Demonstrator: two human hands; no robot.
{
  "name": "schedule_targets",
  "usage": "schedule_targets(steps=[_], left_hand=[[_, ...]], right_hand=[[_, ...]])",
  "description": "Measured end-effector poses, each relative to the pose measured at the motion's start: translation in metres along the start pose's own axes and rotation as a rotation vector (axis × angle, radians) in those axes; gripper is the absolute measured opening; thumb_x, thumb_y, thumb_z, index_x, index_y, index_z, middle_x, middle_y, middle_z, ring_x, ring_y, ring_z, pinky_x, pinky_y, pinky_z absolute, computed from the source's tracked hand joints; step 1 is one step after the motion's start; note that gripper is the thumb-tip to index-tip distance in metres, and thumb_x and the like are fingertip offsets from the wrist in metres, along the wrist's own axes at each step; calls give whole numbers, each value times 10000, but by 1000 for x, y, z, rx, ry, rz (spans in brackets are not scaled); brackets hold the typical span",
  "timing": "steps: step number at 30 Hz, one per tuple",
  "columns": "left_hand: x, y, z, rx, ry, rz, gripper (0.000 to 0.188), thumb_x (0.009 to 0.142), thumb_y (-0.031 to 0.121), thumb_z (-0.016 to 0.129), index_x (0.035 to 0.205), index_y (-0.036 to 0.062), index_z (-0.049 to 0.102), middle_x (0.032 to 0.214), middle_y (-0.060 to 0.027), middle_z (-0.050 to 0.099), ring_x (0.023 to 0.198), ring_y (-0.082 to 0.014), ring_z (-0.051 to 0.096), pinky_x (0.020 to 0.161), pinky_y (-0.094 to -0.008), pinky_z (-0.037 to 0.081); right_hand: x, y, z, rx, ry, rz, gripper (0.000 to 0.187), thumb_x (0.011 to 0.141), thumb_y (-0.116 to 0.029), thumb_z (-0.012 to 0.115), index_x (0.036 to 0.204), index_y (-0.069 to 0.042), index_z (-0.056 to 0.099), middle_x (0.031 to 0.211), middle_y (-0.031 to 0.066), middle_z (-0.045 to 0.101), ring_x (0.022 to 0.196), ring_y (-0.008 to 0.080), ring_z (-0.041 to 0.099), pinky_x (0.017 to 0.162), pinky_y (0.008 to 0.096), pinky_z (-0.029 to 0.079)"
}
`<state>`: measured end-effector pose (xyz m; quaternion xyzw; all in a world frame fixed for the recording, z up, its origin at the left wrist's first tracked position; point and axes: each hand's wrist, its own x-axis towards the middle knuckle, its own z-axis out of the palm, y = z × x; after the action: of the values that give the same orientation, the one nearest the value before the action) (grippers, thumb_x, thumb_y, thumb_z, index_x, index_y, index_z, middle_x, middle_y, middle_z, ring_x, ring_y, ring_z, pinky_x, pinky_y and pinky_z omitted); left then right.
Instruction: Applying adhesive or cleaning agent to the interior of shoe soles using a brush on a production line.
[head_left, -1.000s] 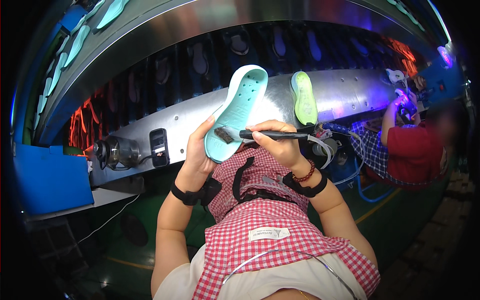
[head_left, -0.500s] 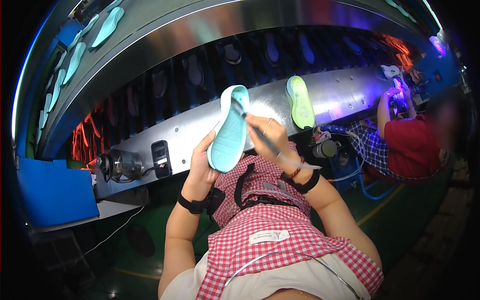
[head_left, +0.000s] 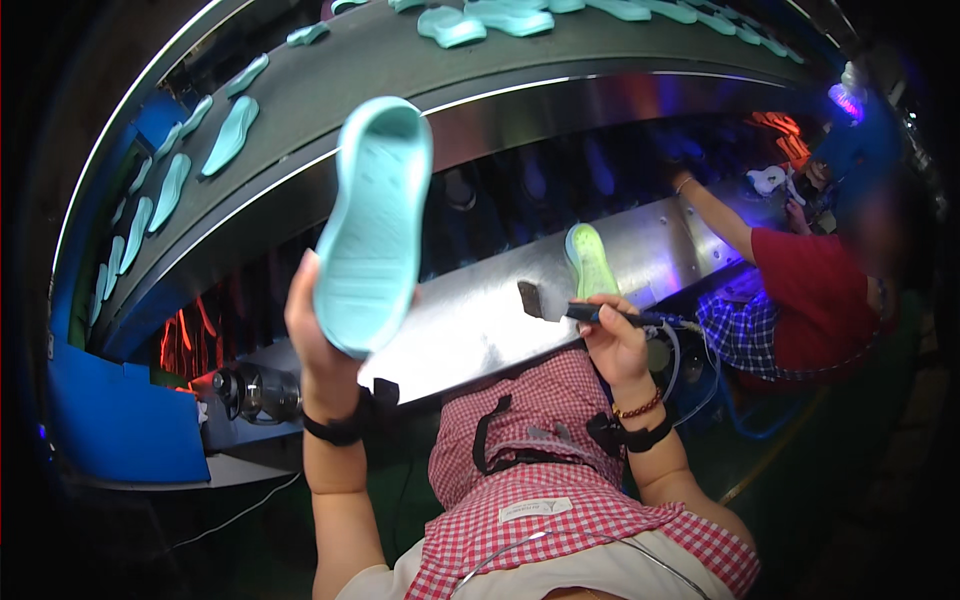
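Note:
Raised in my left hand (head_left: 322, 345) is a turquoise shoe sole (head_left: 372, 225), held upright by its lower end with the hollow inner side showing. My fingers behind the sole are mostly hidden. My right hand (head_left: 618, 345) is closed round the black handle of a brush (head_left: 590, 313), to which a thin tube seems to run. The brush's dark, flat bristles point left, apart from the sole. Just behind my right hand, a yellow-green shoe sole (head_left: 591, 262) lies on the metal bench (head_left: 450, 340).
Beyond the bench runs a dark conveyor belt (head_left: 330, 125) carrying several turquoise soles (head_left: 232, 137). A glass pot (head_left: 258, 390) stands at the bench's left end, by a blue cabinet (head_left: 125, 410). At the right, a person in a red top (head_left: 800, 290) reaches under the conveyor.
My left hand has lifted the turquoise sole up and left, toward the conveyor. My right hand has drawn the brush out of it and moved right. The other person's arm now reaches out.

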<state>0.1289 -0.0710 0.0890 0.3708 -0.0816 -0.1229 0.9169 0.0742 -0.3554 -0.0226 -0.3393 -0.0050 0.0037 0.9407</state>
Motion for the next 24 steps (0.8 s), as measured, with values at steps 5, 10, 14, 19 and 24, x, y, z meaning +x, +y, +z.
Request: schedule_targets(steps=[5, 10, 14, 19, 24], left_hand=[[117, 82, -34, -264, 89, 127, 524, 903, 301, 263, 1262, -79, 304, 1266, -256, 385, 1180, -397, 384, 948, -616, 307], [191, 95, -27, -433, 500, 107, 713, 894, 482, 207, 1372, -18, 32, 1443, -163, 94, 1320, -302, 180, 1041, -545, 160], [199, 78, 21, 218, 259, 1, 727, 865, 333, 470, 1371, -31, 95, 1429, -181, 166, 1295, -275, 263, 1029, -385, 271], [259, 70, 82, 1383, -167, -117, 584, 833, 367, 516, 1288, 22, 389, 1276, -141, 460, 1142, -232, 470, 948, -378, 360], [332, 45, 49, 2163, -72, 212, 634, 747, 389, 574, 1214, -21, 452, 1211, -189, 507, 1133, -301, 480, 929, -362, 383]], right_hand=[[-12, 4, -13, -160, 24, 79, 189, 836, -46, 513, 978, 68, 562, 983, 205, 605, 851, 209, 602, 774, 283, 485], [-14, 1, -19, -122, 64, 44, 196, 817, -57, 552, 991, 31, 564, 988, 220, 602, 810, 219, 604, 745, 294, 490], [-14, -1, -44, -50, 136, 64, 186, 833, -49, 531, 981, 60, 559, 981, 193, 607, 780, 176, 585, 733, 267, 474], [-12, -7, -62, -99, 118, 105, 212, 829, -39, 539, 1012, 67, 555, 994, 181, 604, 826, 175, 588, 771, 267, 471], [-13, 1, -71, -54, 54, 48, 242, 818, 17, 524, 1051, 76, 549, 1032, 181, 592, 884, 187, 585, 789, 270, 468]])
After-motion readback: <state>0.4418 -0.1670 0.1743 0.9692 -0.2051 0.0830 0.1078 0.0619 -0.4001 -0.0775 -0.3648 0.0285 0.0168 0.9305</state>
